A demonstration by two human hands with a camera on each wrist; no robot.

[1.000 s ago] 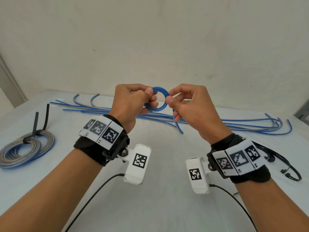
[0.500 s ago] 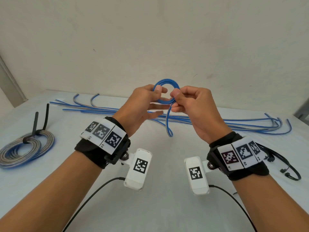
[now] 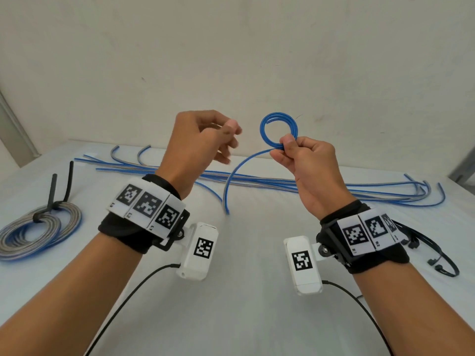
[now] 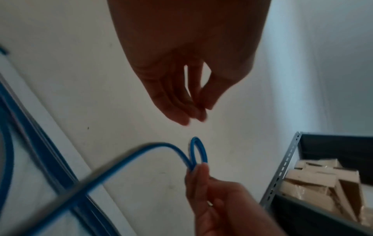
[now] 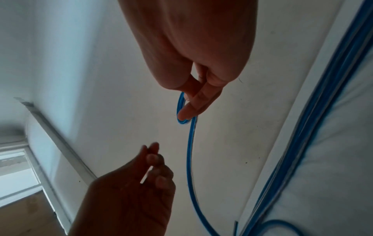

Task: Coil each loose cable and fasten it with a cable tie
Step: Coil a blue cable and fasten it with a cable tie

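My right hand (image 3: 285, 145) pinches the bottom of a small blue cable coil (image 3: 277, 116) and holds it upright in the air above the table. The coil's loose tail (image 3: 231, 176) curves down to the left and ends on the table. My left hand (image 3: 228, 134) hovers a little left of the coil with relaxed fingers and holds nothing. The left wrist view shows the coil (image 4: 203, 150) edge-on in the right hand (image 4: 198, 169), below the left fingertips (image 4: 185, 119). In the right wrist view the right hand (image 5: 189, 110) pinches the coil (image 5: 180, 105).
Several loose blue cables (image 3: 282, 182) lie straight across the back of the white table (image 3: 244, 304). A finished coil (image 3: 38, 232) with a black tie (image 3: 55, 201) lies at the left. Black cable ties (image 3: 437, 255) lie at the right. A metal shelf (image 4: 286, 167) holds cardboard boxes.
The left hand let go of the coil and moved left. The right hand shifted right and up with the coil, now holding it alone, and the tail swung left.
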